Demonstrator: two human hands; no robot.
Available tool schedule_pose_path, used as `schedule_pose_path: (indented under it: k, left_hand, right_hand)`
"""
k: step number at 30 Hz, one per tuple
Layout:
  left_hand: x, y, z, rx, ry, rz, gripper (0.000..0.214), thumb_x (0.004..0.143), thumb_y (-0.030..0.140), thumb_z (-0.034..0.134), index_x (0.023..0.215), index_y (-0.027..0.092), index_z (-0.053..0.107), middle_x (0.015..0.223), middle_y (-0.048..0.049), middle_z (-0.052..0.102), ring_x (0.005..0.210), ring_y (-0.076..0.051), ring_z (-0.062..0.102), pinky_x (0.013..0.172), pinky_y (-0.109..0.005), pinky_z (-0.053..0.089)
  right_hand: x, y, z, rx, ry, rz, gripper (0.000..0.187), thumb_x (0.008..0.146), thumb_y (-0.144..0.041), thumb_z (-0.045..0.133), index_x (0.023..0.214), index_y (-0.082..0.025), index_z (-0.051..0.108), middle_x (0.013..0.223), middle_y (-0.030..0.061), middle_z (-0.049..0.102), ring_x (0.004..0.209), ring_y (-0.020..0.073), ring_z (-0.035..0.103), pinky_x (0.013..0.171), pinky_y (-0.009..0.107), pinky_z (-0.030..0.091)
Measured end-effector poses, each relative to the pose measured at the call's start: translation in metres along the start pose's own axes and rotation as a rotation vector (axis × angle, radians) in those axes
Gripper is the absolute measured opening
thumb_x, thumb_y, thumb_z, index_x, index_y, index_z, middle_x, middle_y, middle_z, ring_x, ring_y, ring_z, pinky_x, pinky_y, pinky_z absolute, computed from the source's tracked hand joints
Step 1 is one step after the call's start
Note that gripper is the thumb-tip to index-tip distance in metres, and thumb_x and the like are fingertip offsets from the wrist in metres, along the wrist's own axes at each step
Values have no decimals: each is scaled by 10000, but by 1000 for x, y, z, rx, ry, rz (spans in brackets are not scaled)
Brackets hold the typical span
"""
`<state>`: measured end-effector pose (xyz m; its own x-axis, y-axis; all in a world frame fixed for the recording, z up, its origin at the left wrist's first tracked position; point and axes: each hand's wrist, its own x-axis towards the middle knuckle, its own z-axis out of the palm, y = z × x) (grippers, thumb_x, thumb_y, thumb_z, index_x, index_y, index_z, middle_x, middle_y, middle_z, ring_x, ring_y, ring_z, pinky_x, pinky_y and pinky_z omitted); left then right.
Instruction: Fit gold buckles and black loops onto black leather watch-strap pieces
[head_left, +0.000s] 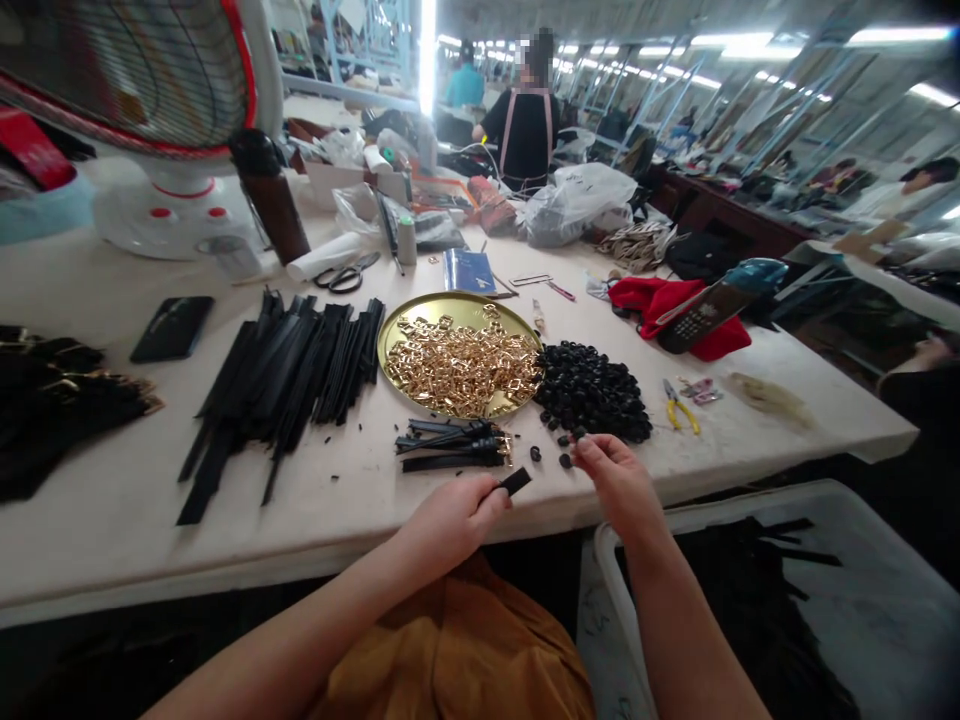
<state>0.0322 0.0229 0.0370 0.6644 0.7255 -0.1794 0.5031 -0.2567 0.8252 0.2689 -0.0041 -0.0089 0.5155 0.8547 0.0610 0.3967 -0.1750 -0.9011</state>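
My left hand [466, 512] is closed around a black strap [515, 482], whose flat end sticks out past the thumb. To the right, my right hand [611, 470] pinches a small black loop [578, 434] at the near edge of a heap of black loops [596, 390]. A few single loops lie on the table just left of its fingers. Beyond my left hand is a small bundle of black straps [454, 446] with gold buckles at their ends. Behind that, a round gold tray [390, 312] bears a pile of gold buckles [465, 365].
Long black strips [281, 375] lie left of the tray, near a phone [172, 328] and scissors [346, 275]. Yellow-handled pliers [681, 408] and a dark bottle [720, 305] on red cloth are at right. A plastic bin [832, 500] stands below the table edge. A fan [172, 215] occupies the back left.
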Motion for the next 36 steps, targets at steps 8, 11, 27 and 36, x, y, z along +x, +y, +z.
schedule_pose_path:
  k: [8, 11, 27, 36]
  left_hand:
    - [25, -26, 14, -66, 161, -67, 324, 865, 335, 322, 768, 154, 573, 601, -5, 565, 565, -125, 498, 519, -221, 319]
    - [30, -41, 18, -143, 164, -120, 329, 864, 336, 307, 772, 147, 561, 604, -3, 576, 519, -110, 493, 496, -215, 331]
    - [0, -60, -16, -549, 337, -208, 305, 848, 368, 381, 866, 114, 549, 554, 32, 503, 417, -59, 411, 431, -181, 340]
    - [-17, -61, -30, -577, 367, -238, 289, 844, 358, 387, 858, 114, 541, 544, 40, 482, 413, -56, 400, 427, -178, 322]
  right_hand:
    - [-36, -22, 56, 253, -254, 100, 293, 674, -438, 662, 784, -182, 571, 698, 14, 612, 625, 149, 561, 618, 300, 466]
    - [-36, -6, 68, 88, -217, 31, 298, 708, -460, 610, 790, -176, 574, 691, 26, 606, 623, 165, 547, 601, 309, 453]
    - [-62, -8, 63, -151, -193, -194, 146, 818, -335, 504, 822, -198, 555, 763, 30, 578, 705, 173, 534, 665, 310, 426]
    - [-56, -32, 87, -364, -278, -444, 194, 843, -273, 456, 966, -206, 590, 896, 70, 570, 744, 186, 550, 699, 321, 441]
